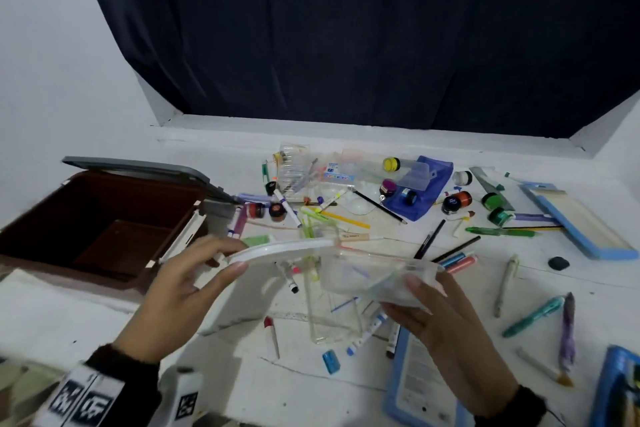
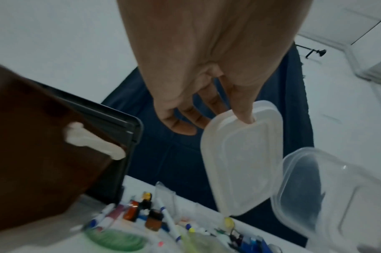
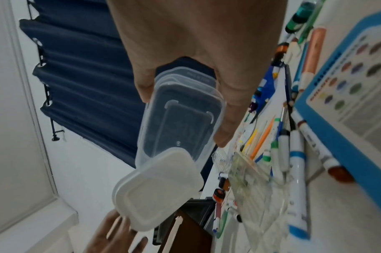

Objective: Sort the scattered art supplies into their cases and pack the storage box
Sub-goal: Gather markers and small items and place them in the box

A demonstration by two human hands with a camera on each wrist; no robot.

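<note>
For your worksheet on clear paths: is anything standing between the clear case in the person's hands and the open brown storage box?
Nothing visible does. The right hand holds the clear case, the left hand its white lid, both above the table. The brown storage box stands open just left of them.

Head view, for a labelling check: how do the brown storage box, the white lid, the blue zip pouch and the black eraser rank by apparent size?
1. Brown storage box
2. White lid and blue zip pouch: similar, and the lid is nearer the camera and edge-on, so unranked
3. Black eraser
</note>
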